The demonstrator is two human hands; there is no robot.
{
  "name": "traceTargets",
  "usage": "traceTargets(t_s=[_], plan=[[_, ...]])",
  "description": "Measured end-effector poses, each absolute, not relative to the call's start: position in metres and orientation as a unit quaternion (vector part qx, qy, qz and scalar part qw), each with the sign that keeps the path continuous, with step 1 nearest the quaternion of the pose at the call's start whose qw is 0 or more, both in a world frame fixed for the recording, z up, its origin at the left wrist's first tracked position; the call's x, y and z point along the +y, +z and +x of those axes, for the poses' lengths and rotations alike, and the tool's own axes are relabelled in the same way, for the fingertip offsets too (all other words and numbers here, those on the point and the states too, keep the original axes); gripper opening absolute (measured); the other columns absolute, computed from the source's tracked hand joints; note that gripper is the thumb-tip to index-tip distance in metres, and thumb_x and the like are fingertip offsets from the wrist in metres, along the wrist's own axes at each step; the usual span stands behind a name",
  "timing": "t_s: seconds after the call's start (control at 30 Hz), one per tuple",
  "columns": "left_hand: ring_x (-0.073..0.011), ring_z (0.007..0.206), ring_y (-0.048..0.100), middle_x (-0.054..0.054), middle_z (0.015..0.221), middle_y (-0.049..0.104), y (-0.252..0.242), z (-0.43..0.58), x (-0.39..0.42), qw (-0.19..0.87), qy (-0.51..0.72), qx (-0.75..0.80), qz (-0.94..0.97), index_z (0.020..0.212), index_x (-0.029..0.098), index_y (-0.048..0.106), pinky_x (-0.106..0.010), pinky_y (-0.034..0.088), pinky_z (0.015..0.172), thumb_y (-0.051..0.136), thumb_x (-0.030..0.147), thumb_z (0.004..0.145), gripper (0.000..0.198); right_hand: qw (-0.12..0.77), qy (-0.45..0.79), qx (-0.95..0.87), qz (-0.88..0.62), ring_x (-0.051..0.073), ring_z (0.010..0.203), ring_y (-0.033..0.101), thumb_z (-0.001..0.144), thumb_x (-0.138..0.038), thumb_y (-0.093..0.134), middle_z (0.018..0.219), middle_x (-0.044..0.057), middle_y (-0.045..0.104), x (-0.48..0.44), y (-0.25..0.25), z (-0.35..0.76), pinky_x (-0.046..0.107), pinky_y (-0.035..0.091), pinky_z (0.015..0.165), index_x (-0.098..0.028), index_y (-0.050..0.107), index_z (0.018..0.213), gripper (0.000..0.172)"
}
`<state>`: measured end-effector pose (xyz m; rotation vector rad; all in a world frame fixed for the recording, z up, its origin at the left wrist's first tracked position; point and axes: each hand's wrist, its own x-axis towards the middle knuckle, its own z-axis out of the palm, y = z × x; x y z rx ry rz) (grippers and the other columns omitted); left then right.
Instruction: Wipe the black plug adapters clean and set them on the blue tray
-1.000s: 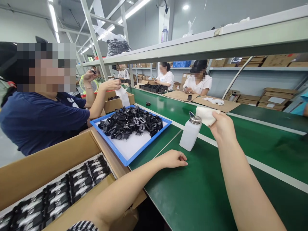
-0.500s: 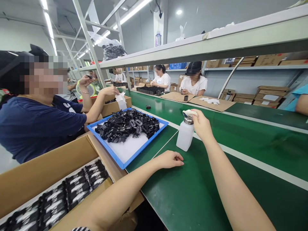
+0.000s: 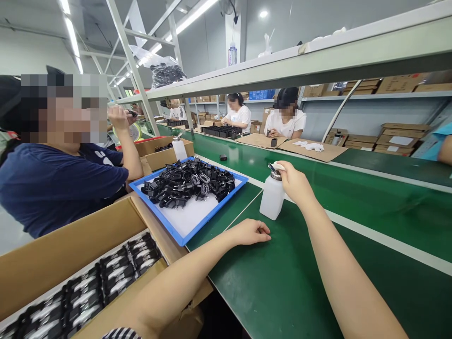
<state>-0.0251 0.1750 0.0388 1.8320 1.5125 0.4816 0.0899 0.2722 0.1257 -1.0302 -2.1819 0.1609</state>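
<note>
Pressing a white cloth [image 3: 278, 165] onto the pump bottle [image 3: 271, 202] directly beneath it, the right hand [image 3: 295, 182] is closed around the cloth. Nearer, the left hand [image 3: 251, 232] rests loosely curled, apparently empty, on the counter [image 3: 300, 282].

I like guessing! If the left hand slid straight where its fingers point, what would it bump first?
Probably the right forearm; the left hand looks set to slide past the white dispenser bottle, though depth is unclear.

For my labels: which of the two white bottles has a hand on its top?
The near bottle, pressed by the right hand holding a cloth; the far bottle stands untouched.
</note>
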Motion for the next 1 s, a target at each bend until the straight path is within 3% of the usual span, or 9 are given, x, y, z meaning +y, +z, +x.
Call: traceTargets(t_s=[1.0], plan=[[-0.0097, 0.066, 0.051, 0.001, 0.077, 0.056, 0.0373, -0.0259, 0.1751, 0.353, 0.195, 0.588, 0.702, 0.087, 0.016, 0.054, -0.016, 0.038, 0.058, 0.048, 0.034, 0.067, 0.027, 0.316, 0.028, -0.854, -0.412, 0.022, 0.074, 0.052, 0.077, -0.018, 0.025, 0.09, 0.009, 0.057, 0.2698, 0.1269, 0.0898, 0.027, 0.037, 0.056, -0.016, 0.044, 0.102, 0.032]])
